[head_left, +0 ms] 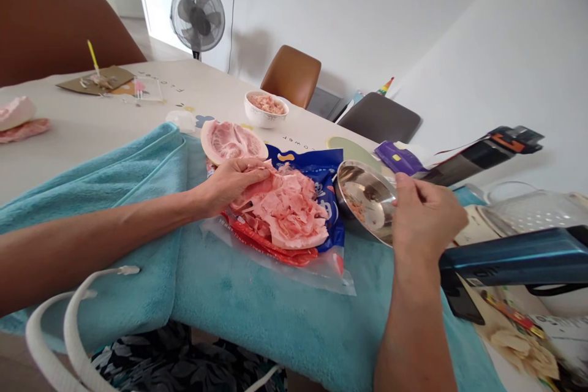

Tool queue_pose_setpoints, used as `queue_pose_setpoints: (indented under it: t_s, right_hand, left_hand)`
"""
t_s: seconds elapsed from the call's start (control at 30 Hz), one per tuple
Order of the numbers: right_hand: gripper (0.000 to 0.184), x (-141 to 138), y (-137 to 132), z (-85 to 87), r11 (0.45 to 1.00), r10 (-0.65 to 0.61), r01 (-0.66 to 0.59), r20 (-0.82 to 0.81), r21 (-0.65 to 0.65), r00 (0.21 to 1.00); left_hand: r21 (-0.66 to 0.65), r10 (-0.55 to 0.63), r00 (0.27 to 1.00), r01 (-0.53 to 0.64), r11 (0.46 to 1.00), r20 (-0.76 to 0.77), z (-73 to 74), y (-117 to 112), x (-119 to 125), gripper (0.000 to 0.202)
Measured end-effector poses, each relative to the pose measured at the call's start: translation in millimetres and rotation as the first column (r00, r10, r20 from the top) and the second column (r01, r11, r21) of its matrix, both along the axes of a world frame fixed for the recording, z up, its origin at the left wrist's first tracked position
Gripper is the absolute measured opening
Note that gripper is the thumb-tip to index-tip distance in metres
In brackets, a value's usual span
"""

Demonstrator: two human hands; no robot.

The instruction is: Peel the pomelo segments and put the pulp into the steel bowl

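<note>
Counts: two hands, two bowls, one pomelo half, one heap of pink peel scraps, one plastic bag, one teal towel.

Left hand [232, 182] lies on the heap of pink pomelo peel scraps [287, 208]; its grip is loosely curled, fingertips pressed onto the scraps at the heap's near-left edge. Whether it pinches a piece cannot be told, the fingers being partly buried.

Right hand [425, 215] holds the steel bowl [365, 196] by its right rim, grip closed on the rim, thumb on the inside. The bowl is tilted, its mouth turned toward the heap; a few pink bits cling inside.

The heap rests on the blue-and-red plastic bag [321, 174], which lies on the teal towel [257, 306] spread over the worktop [82, 128]. The cut pomelo half [232, 141] sits just behind the left hand, touching the heap.

The white bowl [265, 109] farther back holds pink flesh pieces.

The right edge is cluttered and cut off; items there are hard to identify.
</note>
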State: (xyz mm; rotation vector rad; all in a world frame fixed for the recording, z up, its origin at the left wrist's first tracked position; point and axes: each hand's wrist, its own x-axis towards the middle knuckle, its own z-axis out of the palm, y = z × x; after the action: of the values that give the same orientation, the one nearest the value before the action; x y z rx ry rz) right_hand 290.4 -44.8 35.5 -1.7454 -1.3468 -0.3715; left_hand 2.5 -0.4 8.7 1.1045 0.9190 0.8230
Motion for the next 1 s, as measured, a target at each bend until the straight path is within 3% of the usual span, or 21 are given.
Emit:
queue_pose_setpoints:
  t_s: [0.07, 0.13, 0.2, 0.27, 0.33, 0.43, 0.53, 0.7, 0.8, 1.0]
  right_hand:
    - [0.036, 0.4, 1.4, -0.5, 0.989, -0.149, 0.150, 0.083, -0.010, 0.985]
    - [0.033, -7.2, 2.6, -0.5, 0.983, -0.184, 0.181, 0.098, 0.034, 0.978]
    - [0.027, -23.1, 2.0, -0.9, 0.986, -0.097, 0.085, 0.080, 0.140, 0.992]
    - [0.023, -46.5, -0.8, -3.4, 0.979, 0.078, -0.082, 0.027, 0.187, 0.997]
    - [0.023, -74.2, -4.5, -9.4, 0.958, 0.286, -0.280, -0.100, 0.066, 0.953]
    - [0.028, -112.3, -7.4, -22.4, 0.875, 0.432, -0.465, -0.219, -0.130, 0.875]
    - [0.031, -132.8, -5.1, -31.6, 0.809, 0.485, -0.542, -0.264, -0.226, 0.834]
    - [0.019, -133.2, 0.8, -29.1, 0.722, 0.502, -0.632, -0.416, -0.280, 0.758]
    - [0.015, -131.9, 2.1, -25.3, 0.701, 0.511, -0.635, -0.394, -0.324, 0.764]
    - [0.009, -138.5, 1.0, -26.2, 0.716, 0.457, -0.460, -0.146, -0.525, 0.878]
  left_hand:
    - [0.001, 0.012, 1.000, -0.012, 1.000, -0.015, -1.4, 0.8, -0.1, 0.016]
    - [0.010, 0.025, 1.000, -0.025, 1.000, -0.018, -4.4, 2.2, -0.2, 0.016]
    - [0.035, 0.030, 0.999, -0.030, 0.999, -0.015, -7.4, 3.2, -0.1, 0.015]
    - [0.070, 0.033, 0.999, -0.032, 0.997, -0.018, -9.1, 3.1, 0.4, 0.014]
    - [0.103, 0.044, 0.998, -0.040, 0.994, -0.034, -8.9, 1.7, 1.2, 0.012]
    - [0.148, 0.064, 0.994, -0.051, 0.988, -0.084, -6.4, -1.8, 2.4, 0.010]
    - [0.231, 0.056, 0.988, -0.021, 0.973, -0.144, -5.2, -4.4, 2.5, 0.012]
    - [0.397, 0.112, 0.970, -0.017, 0.918, -0.216, -6.5, -4.2, 2.3, 0.011]
    - [0.489, 0.145, 0.963, -0.015, 0.872, -0.229, -6.2, -3.7, 3.4, 0.013]
    - [0.623, 0.148, 0.955, 0.047, 0.781, -0.258, -10.4, -3.5, 5.1, 0.019]
